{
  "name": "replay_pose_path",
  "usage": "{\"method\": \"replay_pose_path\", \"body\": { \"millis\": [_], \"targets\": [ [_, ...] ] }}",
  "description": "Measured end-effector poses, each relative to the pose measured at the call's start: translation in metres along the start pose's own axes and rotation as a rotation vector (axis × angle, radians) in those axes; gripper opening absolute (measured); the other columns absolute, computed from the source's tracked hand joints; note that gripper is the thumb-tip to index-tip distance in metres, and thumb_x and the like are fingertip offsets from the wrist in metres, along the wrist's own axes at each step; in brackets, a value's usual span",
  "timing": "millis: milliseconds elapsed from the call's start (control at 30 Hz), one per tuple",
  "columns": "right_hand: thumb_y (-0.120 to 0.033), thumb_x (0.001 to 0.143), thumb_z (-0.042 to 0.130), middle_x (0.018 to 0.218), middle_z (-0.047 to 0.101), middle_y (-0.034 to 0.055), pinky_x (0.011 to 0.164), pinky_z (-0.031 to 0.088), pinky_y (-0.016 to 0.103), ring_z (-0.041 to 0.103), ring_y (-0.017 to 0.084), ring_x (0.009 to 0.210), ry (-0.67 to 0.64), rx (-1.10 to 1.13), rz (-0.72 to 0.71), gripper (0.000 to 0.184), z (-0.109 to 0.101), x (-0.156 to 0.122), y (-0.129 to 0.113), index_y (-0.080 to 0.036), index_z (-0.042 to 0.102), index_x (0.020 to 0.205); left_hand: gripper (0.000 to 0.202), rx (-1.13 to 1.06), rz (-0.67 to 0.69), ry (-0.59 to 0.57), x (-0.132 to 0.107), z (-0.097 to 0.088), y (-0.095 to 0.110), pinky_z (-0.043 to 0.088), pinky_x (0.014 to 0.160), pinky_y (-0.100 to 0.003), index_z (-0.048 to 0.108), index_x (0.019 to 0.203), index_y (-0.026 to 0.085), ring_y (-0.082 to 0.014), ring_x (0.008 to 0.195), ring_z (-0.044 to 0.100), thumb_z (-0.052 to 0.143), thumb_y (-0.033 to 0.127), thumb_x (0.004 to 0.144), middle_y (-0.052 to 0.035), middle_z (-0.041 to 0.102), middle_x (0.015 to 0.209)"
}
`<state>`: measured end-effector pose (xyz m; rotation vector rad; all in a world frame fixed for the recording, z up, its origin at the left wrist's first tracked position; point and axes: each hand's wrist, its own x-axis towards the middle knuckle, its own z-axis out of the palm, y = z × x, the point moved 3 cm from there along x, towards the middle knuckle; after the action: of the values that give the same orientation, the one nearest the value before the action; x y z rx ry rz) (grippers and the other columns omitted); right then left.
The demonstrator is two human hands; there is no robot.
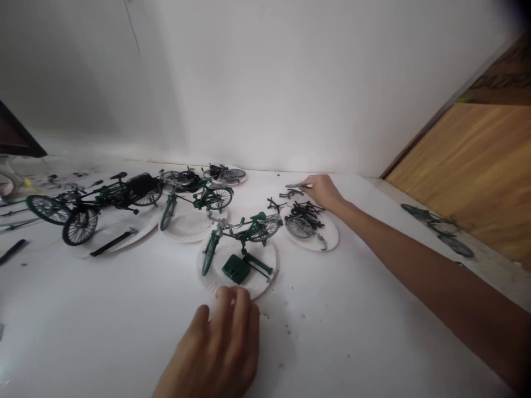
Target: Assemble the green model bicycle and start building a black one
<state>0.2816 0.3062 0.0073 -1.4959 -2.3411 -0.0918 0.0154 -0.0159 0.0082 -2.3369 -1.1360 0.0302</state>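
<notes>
Worktop (373, 309): plain white. Paper plates (265, 279): white. Near model bicycle (244, 229): dark green frame, silver spoked wheels. Box (235, 269): dark green. Left-edge bicycle (95, 202): black. Loose parts (309, 213): black. Slim part (295, 186): silver-grey.

On the table (83, 309), which runs back to the wall (265, 83), four plates sit in a loose row, with a fifth behind them. The nearest plate (265, 282) lies just beyond the left hand (219, 348), whose fingertips touch its near rim; on it stand a model bicycle (243, 232) and, in front of that, a boxy part (235, 269). To its right, the right plate (329, 237) carries a loose wheel (299, 226) among other parts. Behind this plate, the right hand (321, 190) meets a thin part (296, 186) on the table. Left of the nearest plate lie the middle plate (188, 229) with a second bicycle (194, 199) and, further left, the left plate (136, 232) with a third bicycle (95, 202). The far plate (240, 178) sits near the wall.
</notes>
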Motion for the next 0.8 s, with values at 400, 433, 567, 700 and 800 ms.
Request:
{"method": "replay_pose_path", "body": {
  "millis": [400, 433, 567, 700, 800],
  "targets": [
    [-0.019, 0.084, 0.069, 0.115, 0.077, 0.0048, 0.094, 0.055, 0.035, 0.071, 0.024, 0.105, -0.065, 0.082, -0.04, 0.032, -0.061, -0.092, -0.036, -0.022, 0.077, 0.115, 0.019, 0.001, 0.03, -0.027, 0.001, -0.002, -0.002, 0.051, 0.052, -0.025, 0.072, 0.099, 0.015, -0.0207, 0.079, 0.064, 0.057, 0.008, 0.089, -0.0097, 0.068, 0.099],
    [-0.017, 0.085, 0.067, 0.118, 0.076, 0.0057, 0.098, 0.053, 0.036, 0.07, 0.025, 0.11, -0.076, 0.07, -0.035, 0.034, -0.065, -0.089, -0.035, -0.021, 0.076, 0.117, 0.02, -0.003, 0.033, -0.03, 0.001, -0.002, -0.002, 0.051, 0.052, -0.025, 0.072, 0.099, 0.015, -0.0208, 0.08, 0.064, 0.056, 0.008, 0.089, -0.0097, 0.068, 0.098],
    [-0.018, 0.091, 0.061, 0.124, 0.072, 0.0124, 0.103, 0.049, 0.043, 0.067, 0.029, 0.113, -0.048, 0.005, 0.058, 0.032, -0.068, -0.043, -0.021, -0.014, 0.073, 0.119, 0.026, -0.002, 0.029, -0.006, 0.002, -0.002, -0.002, 0.051, 0.051, -0.027, 0.072, 0.1, 0.015, -0.0225, 0.081, 0.065, 0.053, 0.003, 0.086, -0.0099, 0.068, 0.102],
    [-0.022, 0.086, 0.074, 0.118, 0.073, 0.0122, 0.098, 0.052, 0.04, 0.068, 0.026, 0.109, -0.238, -0.015, 0.059, 0.029, -0.041, 0.015, -0.017, -0.013, 0.072, 0.113, 0.026, 0.018, 0.033, 0.008, 0.002, -0.001, -0.002, 0.05, 0.05, -0.027, 0.073, 0.1, 0.016, -0.0222, 0.081, 0.066, 0.053, 0.006, 0.089, -0.0087, 0.069, 0.097],
    [-0.032, 0.094, 0.067, 0.116, 0.07, 0.0083, 0.092, 0.056, 0.043, 0.068, 0.021, 0.103, -0.381, -0.028, 0.019, 0.026, -0.019, 0.032, -0.022, -0.015, 0.068, 0.114, 0.026, 0.031, 0.023, 0.033, 0.002, 0.0, -0.002, 0.05, 0.052, -0.025, 0.074, 0.104, 0.017, -0.0227, 0.087, 0.067, 0.052, 0.011, 0.092, -0.0091, 0.071, 0.103]
  ]
}}
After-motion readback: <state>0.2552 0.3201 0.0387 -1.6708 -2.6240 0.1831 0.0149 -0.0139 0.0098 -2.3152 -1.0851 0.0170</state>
